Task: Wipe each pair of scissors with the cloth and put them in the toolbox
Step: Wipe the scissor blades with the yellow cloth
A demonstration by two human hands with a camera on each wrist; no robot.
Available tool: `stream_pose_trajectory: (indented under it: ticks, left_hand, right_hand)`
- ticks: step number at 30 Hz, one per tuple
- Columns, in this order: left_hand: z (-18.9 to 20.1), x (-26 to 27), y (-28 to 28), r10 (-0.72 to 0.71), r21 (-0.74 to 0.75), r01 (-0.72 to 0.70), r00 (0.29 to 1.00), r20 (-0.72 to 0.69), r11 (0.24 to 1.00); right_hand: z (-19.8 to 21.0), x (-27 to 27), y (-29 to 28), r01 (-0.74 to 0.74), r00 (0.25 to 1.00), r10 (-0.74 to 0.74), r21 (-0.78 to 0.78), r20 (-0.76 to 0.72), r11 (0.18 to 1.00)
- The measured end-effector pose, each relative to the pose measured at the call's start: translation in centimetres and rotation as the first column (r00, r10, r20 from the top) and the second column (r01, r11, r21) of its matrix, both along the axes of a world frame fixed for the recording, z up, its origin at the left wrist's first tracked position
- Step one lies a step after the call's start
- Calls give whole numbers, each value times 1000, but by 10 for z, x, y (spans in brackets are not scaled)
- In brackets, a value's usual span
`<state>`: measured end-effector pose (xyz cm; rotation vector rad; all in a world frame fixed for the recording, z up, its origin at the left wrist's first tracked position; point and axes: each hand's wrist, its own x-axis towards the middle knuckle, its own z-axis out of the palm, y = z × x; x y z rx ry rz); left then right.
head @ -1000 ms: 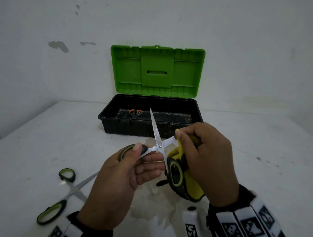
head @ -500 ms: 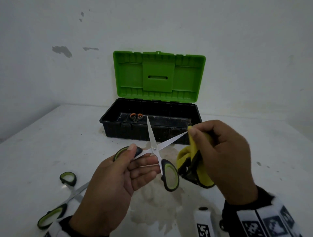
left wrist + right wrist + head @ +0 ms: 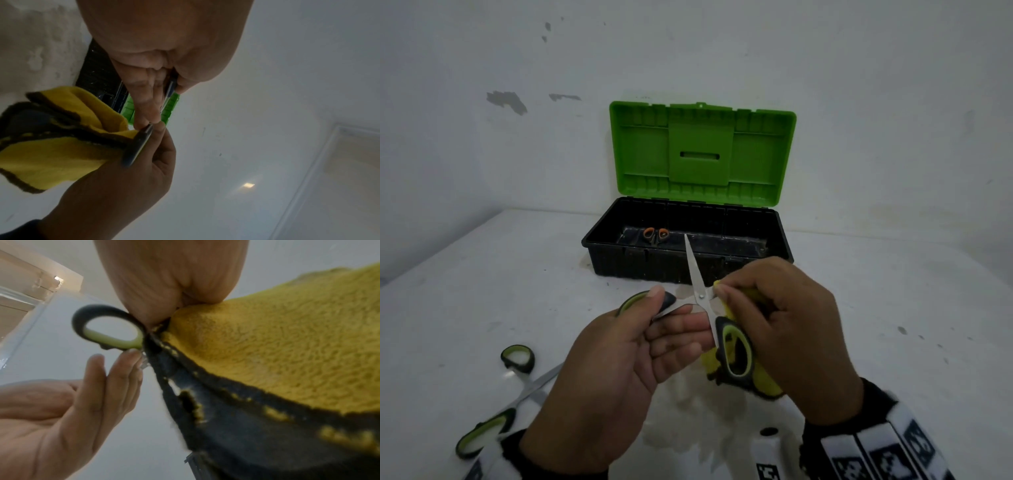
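Note:
My left hand (image 3: 654,329) holds an opened pair of green-and-black scissors (image 3: 700,291) by one handle, thumb on top. One blade points up toward the toolbox (image 3: 688,263). My right hand (image 3: 774,318) pinches the yellow cloth (image 3: 763,380) round the other blade, close to the pivot. The free handle loop (image 3: 109,331) hangs beside the cloth (image 3: 267,345). In the left wrist view the cloth (image 3: 61,146) bunches against the scissors (image 3: 137,146). A small orange-handled pair (image 3: 655,234) lies inside the black toolbox, whose green lid (image 3: 702,154) stands open.
Another green-and-black pair of scissors (image 3: 506,394) lies open on the white table (image 3: 482,291) at the lower left. The toolbox stands against the back wall. A wet stain marks the table under my hands.
My right hand with the cloth has slid back along the blade from its tip to near the pivot. The left hand keeps its hold.

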<state>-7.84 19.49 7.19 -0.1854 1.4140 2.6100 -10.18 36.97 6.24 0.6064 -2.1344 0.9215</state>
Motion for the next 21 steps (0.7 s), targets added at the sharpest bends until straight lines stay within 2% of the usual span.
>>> stream_pose_trajectory:
  ticks: [4, 9, 13, 17, 21]
  left_hand:
    - [0, 0, 2, -8, -3, 8, 1000, -5, 1000]
    - [0, -3, 2, 17, 1, -17, 1000, -2, 1000]
    - [0, -4, 1, 5, 14, -5, 1000, 7, 1000]
    - [1, -4, 0, 1, 25, -1, 1000, -18, 1000]
    - [-2, -4, -1, -10, 8, 10, 999, -38, 1000]
  right_hand:
    - [1, -2, 4, 64, 998, -64, -90, 11, 994]
    - [-1, 3, -6, -62, 997, 64, -47, 40, 997]
    - [4, 1, -4, -75, 997, 76, -20, 31, 997]
    - [9, 1, 0, 32, 999, -33, -21, -11, 999]
    - [7, -4, 12, 158, 988, -157, -73, 9, 985]
